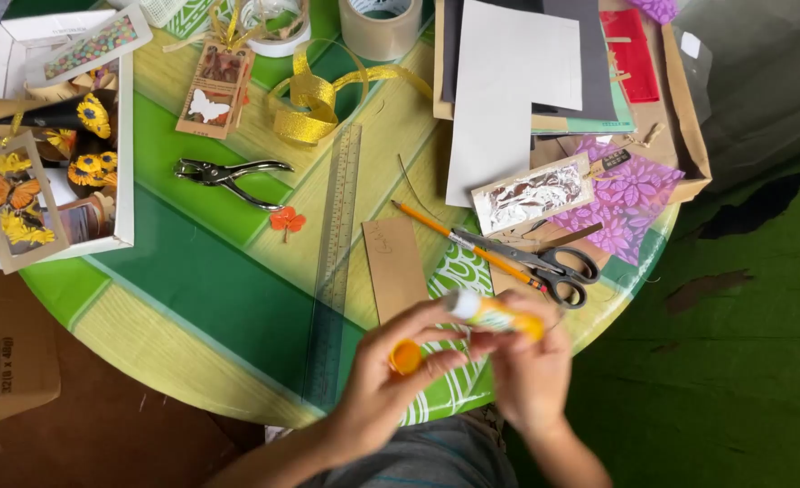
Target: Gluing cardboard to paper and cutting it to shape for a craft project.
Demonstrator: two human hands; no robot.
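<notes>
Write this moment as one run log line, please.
left hand: holds orange cap | right hand: holds yellow glue stick | above green striped table

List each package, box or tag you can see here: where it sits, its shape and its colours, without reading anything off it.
Cardboard box: left edge, beside the table, brown with a white label.
White tray box: table's left, rectangular, holding yellow paper flowers.
Gift tag: top centre, brown rectangle with white butterfly.
Glue stick: held in both hands, yellow-orange tube.
</notes>
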